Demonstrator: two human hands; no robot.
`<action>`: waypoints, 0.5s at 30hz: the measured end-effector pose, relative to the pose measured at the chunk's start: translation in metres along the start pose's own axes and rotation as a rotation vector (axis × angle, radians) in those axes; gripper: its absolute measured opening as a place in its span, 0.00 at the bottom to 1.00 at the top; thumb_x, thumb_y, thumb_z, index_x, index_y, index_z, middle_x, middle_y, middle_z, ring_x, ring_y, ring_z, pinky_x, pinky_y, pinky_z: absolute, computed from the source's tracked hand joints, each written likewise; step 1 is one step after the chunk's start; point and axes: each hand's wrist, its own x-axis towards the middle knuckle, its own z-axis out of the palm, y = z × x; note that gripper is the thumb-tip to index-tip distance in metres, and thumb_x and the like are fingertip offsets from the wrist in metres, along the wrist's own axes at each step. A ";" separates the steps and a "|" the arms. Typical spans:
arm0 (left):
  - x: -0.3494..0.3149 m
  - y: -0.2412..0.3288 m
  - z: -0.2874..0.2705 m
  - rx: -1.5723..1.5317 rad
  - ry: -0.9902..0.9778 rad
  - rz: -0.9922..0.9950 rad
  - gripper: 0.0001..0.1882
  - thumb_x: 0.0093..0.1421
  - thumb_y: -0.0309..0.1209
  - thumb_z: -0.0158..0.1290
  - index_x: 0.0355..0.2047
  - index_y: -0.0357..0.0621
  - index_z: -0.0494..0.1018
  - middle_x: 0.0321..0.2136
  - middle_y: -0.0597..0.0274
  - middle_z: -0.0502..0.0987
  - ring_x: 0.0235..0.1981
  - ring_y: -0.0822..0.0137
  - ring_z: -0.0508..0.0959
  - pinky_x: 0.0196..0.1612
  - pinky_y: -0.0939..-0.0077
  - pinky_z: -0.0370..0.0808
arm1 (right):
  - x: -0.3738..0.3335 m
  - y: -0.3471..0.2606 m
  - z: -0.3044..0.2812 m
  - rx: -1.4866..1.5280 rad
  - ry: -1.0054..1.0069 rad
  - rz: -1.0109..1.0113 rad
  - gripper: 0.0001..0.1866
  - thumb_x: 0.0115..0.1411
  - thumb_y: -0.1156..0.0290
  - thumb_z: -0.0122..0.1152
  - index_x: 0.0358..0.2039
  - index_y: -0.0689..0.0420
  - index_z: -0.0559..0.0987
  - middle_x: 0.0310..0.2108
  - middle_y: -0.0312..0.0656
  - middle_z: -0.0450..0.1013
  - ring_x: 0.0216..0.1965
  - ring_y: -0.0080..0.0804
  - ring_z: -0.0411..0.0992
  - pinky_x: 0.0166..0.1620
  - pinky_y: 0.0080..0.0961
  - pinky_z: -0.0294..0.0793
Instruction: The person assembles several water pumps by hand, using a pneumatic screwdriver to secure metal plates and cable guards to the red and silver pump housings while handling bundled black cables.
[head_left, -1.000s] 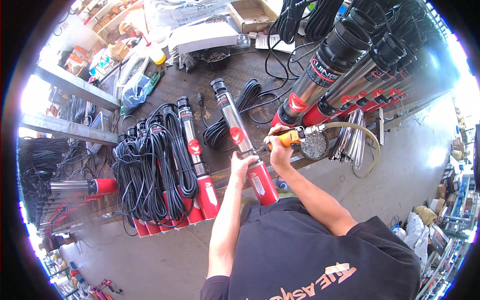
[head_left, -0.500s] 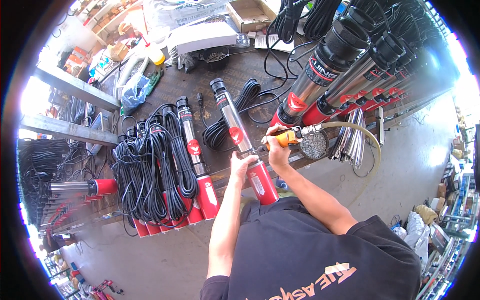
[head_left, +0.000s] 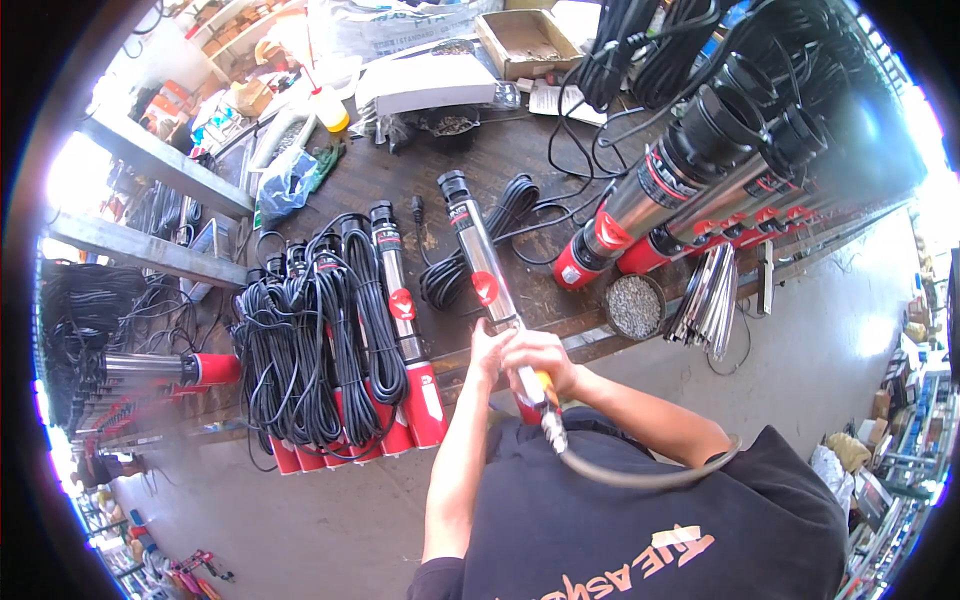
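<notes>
A slim submersible pump [head_left: 489,285], silver above and red below, lies over the bench edge with its lower end against my body. My left hand [head_left: 487,352] is wrapped round the pump just above its red part. In my right hand [head_left: 538,356] is a yellow air screwdriver [head_left: 545,388], held along the pump; its tip is hidden by my fingers. An air hose [head_left: 650,480] runs from the tool's metal coupling across my shirt to the right. A coiled black cable [head_left: 505,210] lies beside the pump.
Several pumps with bundled black cables [head_left: 335,320] lie on the left. Larger pumps [head_left: 640,205] stand at the right, near a bowl of small metal parts [head_left: 634,306] and a bunch of metal strips [head_left: 708,300]. A white box [head_left: 425,82] and an open carton [head_left: 528,45] are at the back.
My right hand has turned the air screwdriver from pointing sideways to lying along the pump, and moved closer to my left hand. The hose has swung down toward my body.
</notes>
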 end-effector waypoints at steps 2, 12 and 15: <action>0.001 -0.001 -0.006 0.048 -0.032 0.020 0.55 0.50 0.26 0.67 0.71 0.31 0.45 0.54 0.37 0.72 0.46 0.56 0.80 0.45 0.68 0.81 | -0.009 0.003 0.003 -0.070 -0.125 -0.037 0.19 0.41 0.70 0.72 0.37 0.57 0.80 0.39 0.45 0.78 0.41 0.49 0.78 0.46 0.40 0.78; 0.004 -0.013 -0.005 0.045 -0.005 0.080 0.42 0.46 0.27 0.67 0.60 0.30 0.62 0.49 0.48 0.76 0.49 0.60 0.78 0.50 0.66 0.79 | -0.084 0.075 0.001 0.428 -0.013 1.039 0.40 0.59 0.68 0.65 0.69 0.64 0.61 0.59 0.56 0.71 0.54 0.43 0.75 0.56 0.34 0.74; -0.004 0.000 0.006 0.055 0.025 0.109 0.25 0.51 0.20 0.64 0.49 0.37 0.68 0.39 0.58 0.79 0.38 0.66 0.80 0.42 0.70 0.81 | -0.103 0.080 0.003 -0.224 -0.228 0.804 0.40 0.59 0.66 0.67 0.69 0.63 0.61 0.58 0.57 0.72 0.50 0.44 0.77 0.52 0.36 0.76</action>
